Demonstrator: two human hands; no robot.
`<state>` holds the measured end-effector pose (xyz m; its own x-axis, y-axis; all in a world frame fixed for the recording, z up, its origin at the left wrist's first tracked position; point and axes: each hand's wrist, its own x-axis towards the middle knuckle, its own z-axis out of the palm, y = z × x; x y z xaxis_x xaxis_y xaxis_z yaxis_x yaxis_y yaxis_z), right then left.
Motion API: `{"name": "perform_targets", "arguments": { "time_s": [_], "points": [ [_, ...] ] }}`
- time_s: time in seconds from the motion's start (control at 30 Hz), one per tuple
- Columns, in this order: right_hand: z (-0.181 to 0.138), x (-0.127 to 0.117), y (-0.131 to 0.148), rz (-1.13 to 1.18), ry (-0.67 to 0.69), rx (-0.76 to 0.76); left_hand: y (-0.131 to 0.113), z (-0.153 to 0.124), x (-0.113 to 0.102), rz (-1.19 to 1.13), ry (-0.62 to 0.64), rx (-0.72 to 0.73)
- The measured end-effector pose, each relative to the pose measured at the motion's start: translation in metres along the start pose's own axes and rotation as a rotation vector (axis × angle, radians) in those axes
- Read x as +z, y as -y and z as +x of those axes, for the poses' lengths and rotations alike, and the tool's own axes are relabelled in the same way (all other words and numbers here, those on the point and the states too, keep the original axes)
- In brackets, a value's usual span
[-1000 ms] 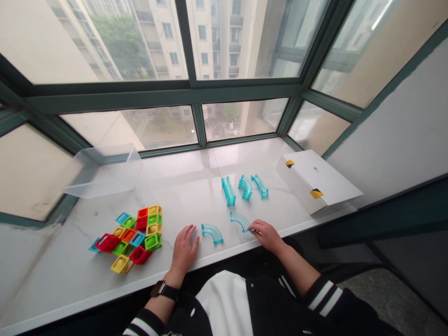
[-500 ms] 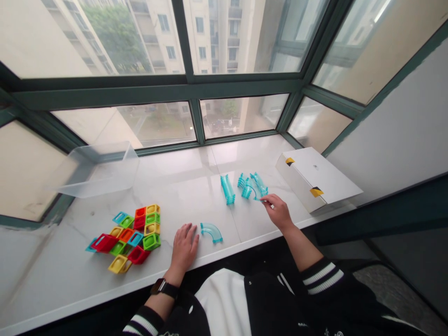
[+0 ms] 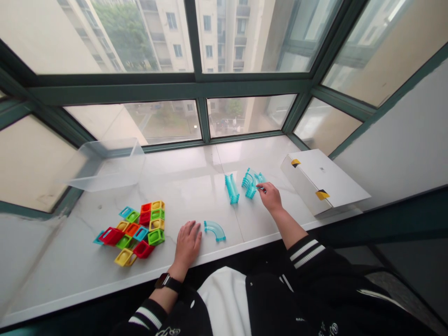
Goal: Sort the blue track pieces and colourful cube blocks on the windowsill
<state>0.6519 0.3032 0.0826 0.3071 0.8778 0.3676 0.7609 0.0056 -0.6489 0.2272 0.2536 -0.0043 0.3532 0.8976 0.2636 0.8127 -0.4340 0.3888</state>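
Observation:
My left hand [image 3: 188, 242] lies flat on the white sill, fingers stretched out, holding nothing. Just right of its fingertips is a clear teal curved track piece [image 3: 214, 230], apart from the hand. Farther right, the fingers of my right hand [image 3: 270, 197] pinch the near edge of a curved track piece [image 3: 251, 177] in a small teal cluster. Part of a straight teal piece [image 3: 260, 177] shows behind the fingertips; the rest is hidden. Another straight teal track piece [image 3: 232, 189] lies by itself left of the cluster.
Joined red, yellow, green and blue blocks [image 3: 139, 232] lie left of my left hand. A clear plastic bin [image 3: 105, 170] stands at the back left, and a white box [image 3: 329, 179] with yellow-black tabs at the right. Window frames border the sill [image 3: 189, 186].
My right hand has moved away from me and slightly left, shifting the curved piece it pinches in against the others. My left hand stays resting on the sill. The view has shifted slightly.

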Motion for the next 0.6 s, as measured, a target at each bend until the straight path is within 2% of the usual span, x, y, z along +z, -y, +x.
{"name": "perform_targets", "arguments": {
  "time_s": [0.6],
  "points": [
    [-0.003, 0.0092, -0.0009, -0.019, 0.052, 0.007, -0.0023, 0.0001, -0.0016, -0.013, 0.01, -0.021]
  ]
}}
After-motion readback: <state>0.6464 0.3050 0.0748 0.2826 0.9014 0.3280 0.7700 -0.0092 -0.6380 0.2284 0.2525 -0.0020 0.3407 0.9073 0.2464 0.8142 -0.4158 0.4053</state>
